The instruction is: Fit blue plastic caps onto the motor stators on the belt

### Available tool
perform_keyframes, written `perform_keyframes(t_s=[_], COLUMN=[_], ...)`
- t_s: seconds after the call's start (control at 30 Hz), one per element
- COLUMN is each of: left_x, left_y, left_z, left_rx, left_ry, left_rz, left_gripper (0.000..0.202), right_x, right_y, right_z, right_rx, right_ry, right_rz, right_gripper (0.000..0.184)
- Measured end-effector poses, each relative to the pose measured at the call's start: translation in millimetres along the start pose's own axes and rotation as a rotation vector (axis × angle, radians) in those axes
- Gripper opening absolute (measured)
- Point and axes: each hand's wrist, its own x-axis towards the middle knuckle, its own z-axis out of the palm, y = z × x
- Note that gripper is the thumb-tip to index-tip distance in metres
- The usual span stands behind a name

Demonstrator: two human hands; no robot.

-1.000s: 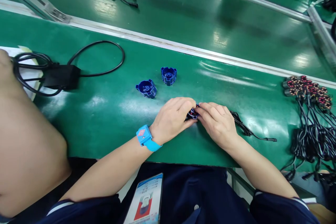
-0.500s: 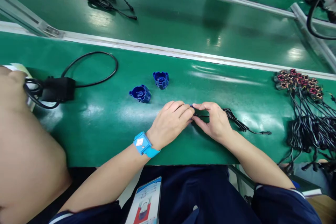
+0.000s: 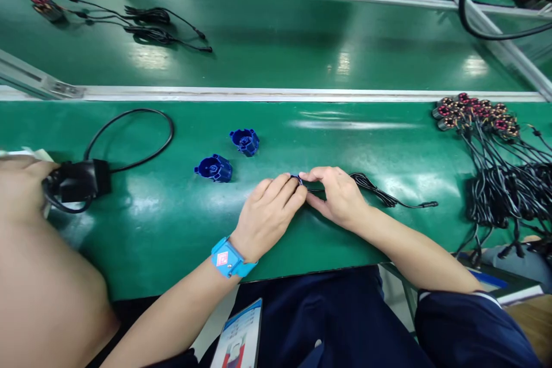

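Observation:
My left hand point(image 3: 269, 210), with a blue wrist strap point(image 3: 230, 257) on its wrist, curls over a small blue plastic housing point(image 3: 296, 178). Only a sliver of that housing shows between the fingers. My right hand point(image 3: 338, 198) meets it from the right, thumb and forefinger closed at its edge. A black cable point(image 3: 373, 187) runs from between the hands, passes under my right hand and lies bundled beyond it, ending in a plug. Up and left of my hands, two open blue housings point(image 3: 214, 168) stand on the green bench.
Several copper-wound motor coils point(image 3: 476, 112) with bundled black leads point(image 3: 495, 201) lie at the right. Another person's arm point(image 3: 43, 264) reaches in at the left beside a black box point(image 3: 84, 181) with a looped cord. A metal rail point(image 3: 267, 94) borders the bench's back.
My view has tilted and shifted, so the bench sits differently in the picture. Both hands keep their hold on the blue housing, with only slight finger movement.

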Motion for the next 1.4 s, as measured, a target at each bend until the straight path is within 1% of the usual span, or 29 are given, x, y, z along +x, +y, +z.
perform_keyframes(t_s=[0.07,0.17,0.33,0.4,0.43,0.5,0.53,0.57,0.6,0.67,0.73,0.8,0.87,1.07,1.17,1.3,1.4], left_x=[0.0,1.3,6.2,6.0,5.0,2.0,0.3,-1.3,-2.6,-4.4,-4.9,-4.5,-3.6,0.0,1.3,1.0,-0.9], left_y=[4.0,8.2,8.4,3.9,0.5,-8.2,-12.9,-17.3,-21.3,-26.9,-29.3,-29.3,-28.2,-25.2,-24.6,-24.3,-23.5], left_z=[-0.1,-0.5,-2.8,-1.5,-0.2,2.9,4.3,5.7,6.7,8.1,8.7,8.5,7.7,4.6,4.4,6.3,9.2], left_rx=[0.089,0.128,0.102,0.052,0.001,-0.136,-0.210,-0.280,-0.347,-0.478,-0.592,-0.665,-0.698,-0.697,-0.701,-0.698,-0.642], left_ry=[-0.015,-0.043,-0.108,-0.096,-0.069,0.029,0.081,0.115,0.124,0.079,0.009,-0.020,-0.023,-0.024,-0.016,-0.015,0.007], left_rz=[0.061,0.101,0.053,0.048,0.041,-0.028,-0.093,-0.171,-0.253,-0.376,-0.440,-0.477,-0.500,-0.529,-0.535,-0.533,-0.513], left_gripper=[0.026,0.030,0.034,0.033,0.032,0.028,0.031,0.040,0.050,0.070,0.078,0.075,0.071,0.070,0.068,0.068,0.067], right_x=[0.3,0.8,1.3,1.0,0.7,-0.1,-0.6,-1.1,-1.5,-2.1,-1.8,-0.7,1.0,5.6,7.2,8.7,8.4], right_y=[0.0,-0.3,-0.8,-0.8,-0.7,-0.1,0.3,0.8,1.2,1.9,2.3,2.2,1.7,-3.7,-7.8,-8.0,0.0], right_z=[0.5,0.6,1.3,2.4,3.0,4.1,4.5,4.7,4.7,4.1,2.5,0.3,-1.8,-2.6,-0.8,-2.2,-10.1], right_rx=[-0.008,-0.009,-0.032,-0.046,-0.048,-0.044,-0.039,-0.034,-0.031,-0.034,-0.048,-0.058,-0.065,-0.243,-0.277,-0.261,-0.204], right_ry=[0.010,0.023,-0.016,-0.020,-0.014,0.007,0.017,0.024,0.025,0.016,0.000,-0.019,-0.046,-0.146,-0.190,-0.200,-0.164], right_rz=[-0.007,-0.011,0.027,0.050,0.057,0.052,0.042,0.034,0.026,0.015,0.001,-0.017,-0.028,-0.062,-0.065,-0.053,0.015], right_gripper=[0.026,0.022,0.018,0.019,0.020,0.024,0.026,0.029,0.031,0.034,0.035,0.035,0.037,0.051,0.051,0.048,0.055])
